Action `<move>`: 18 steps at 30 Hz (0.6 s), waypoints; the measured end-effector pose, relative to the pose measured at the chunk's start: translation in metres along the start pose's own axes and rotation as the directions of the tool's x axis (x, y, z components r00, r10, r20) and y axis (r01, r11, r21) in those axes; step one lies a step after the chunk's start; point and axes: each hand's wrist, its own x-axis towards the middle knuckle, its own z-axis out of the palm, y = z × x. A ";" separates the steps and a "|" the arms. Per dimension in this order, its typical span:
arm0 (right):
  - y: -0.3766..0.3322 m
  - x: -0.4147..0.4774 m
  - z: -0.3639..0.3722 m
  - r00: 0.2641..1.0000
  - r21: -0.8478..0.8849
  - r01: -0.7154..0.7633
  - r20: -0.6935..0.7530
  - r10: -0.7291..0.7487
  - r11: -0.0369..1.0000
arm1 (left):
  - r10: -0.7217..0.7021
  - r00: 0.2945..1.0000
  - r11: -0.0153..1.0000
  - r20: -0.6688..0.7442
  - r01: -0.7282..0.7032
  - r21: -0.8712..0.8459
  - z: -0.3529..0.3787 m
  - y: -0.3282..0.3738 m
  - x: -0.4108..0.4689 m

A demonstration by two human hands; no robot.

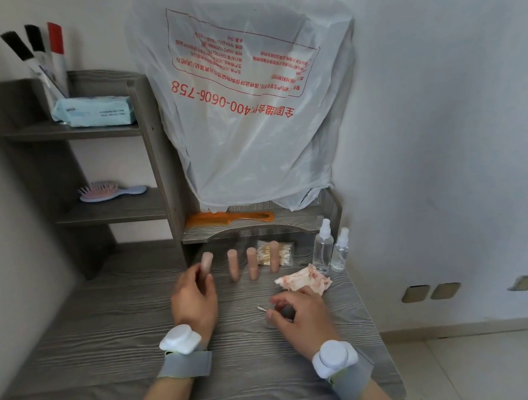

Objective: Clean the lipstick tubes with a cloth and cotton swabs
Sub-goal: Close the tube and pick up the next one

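Observation:
My left hand (194,300) grips a pale pink lipstick tube (206,261) upright at the left end of a row. Three more pink tubes stand on the grey desk (110,333): one (233,265), a second (252,263) and a third (274,256). My right hand (299,316) hovers low over the desk with curled fingers and pinches a cotton swab (261,308), whose white tip pokes out to the left. A crumpled white cloth (304,280) with red stains lies just behind that hand. A clear bag of cotton swabs (286,254) sits behind the tubes.
Two clear spray bottles (323,247) (340,252) stand at the back right by the wall. An orange comb (226,218) lies on the low shelf under a hanging plastic bag (252,123). The left shelves hold a hairbrush (107,191) and a tissue pack (93,111).

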 end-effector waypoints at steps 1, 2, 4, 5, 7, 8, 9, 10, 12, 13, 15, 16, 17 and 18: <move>0.000 0.000 0.000 1.000 0.000 0.007 -0.007 -0.007 1.000 | 0.043 0.999 0.999 0.006 -0.043 -0.003 0.001 0.001 -0.004; 0.000 0.000 0.001 1.000 0.000 0.009 -0.014 -0.009 1.000 | 0.073 0.997 0.997 0.015 -0.073 -0.006 0.001 0.002 -0.009; 0.001 0.001 0.000 0.999 -0.009 0.018 -0.028 -0.018 1.000 | 0.116 0.993 0.993 0.037 -0.116 -0.005 0.003 0.007 -0.017; 0.000 0.000 0.001 0.999 -0.012 0.026 -0.030 -0.027 1.000 | 0.135 0.990 0.991 0.047 -0.136 0.001 0.002 0.008 -0.022; 0.001 0.002 -0.001 0.999 -0.018 0.036 -0.036 -0.037 0.999 | 0.192 0.979 0.981 0.072 -0.191 -0.014 0.005 0.013 -0.028; 0.000 0.002 0.000 0.998 -0.017 0.043 -0.033 -0.044 0.999 | 0.208 0.974 0.978 0.087 -0.206 -0.026 0.003 0.013 -0.031; 0.000 0.000 0.001 0.998 -0.015 0.045 -0.033 -0.046 0.999 | 0.224 0.970 0.974 0.097 -0.222 -0.037 0.002 0.011 -0.035; 0.003 0.003 -0.001 0.998 -0.015 0.049 -0.045 -0.050 0.999 | 0.244 0.963 0.969 0.110 -0.240 -0.050 0.006 0.013 -0.035; 0.000 0.000 0.005 0.997 -0.025 0.059 -0.047 -0.060 0.998 | 0.250 0.960 0.968 0.128 -0.245 -0.054 0.000 0.006 -0.042; 0.001 0.000 0.004 0.996 -0.028 0.059 -0.066 -0.061 0.998 | 0.263 0.954 0.965 0.145 -0.257 -0.055 0.002 0.005 -0.044; 0.001 0.001 0.004 0.994 -0.052 0.065 -0.088 -0.069 0.997 | 0.278 0.948 0.961 0.157 -0.273 -0.051 0.002 0.004 -0.043; 0.000 0.002 0.003 0.992 -0.068 0.076 -0.100 -0.083 0.995 | 0.285 0.945 0.959 0.161 -0.279 -0.055 0.003 0.004 -0.042; -0.002 0.003 0.003 0.989 -0.080 0.092 -0.105 -0.100 0.993 | 0.289 0.944 0.957 0.160 -0.284 -0.056 0.002 0.005 -0.041; -0.004 0.005 0.003 0.989 -0.084 0.100 -0.102 -0.108 0.991 | 0.298 0.941 0.955 0.162 -0.293 -0.052 0.002 0.006 -0.040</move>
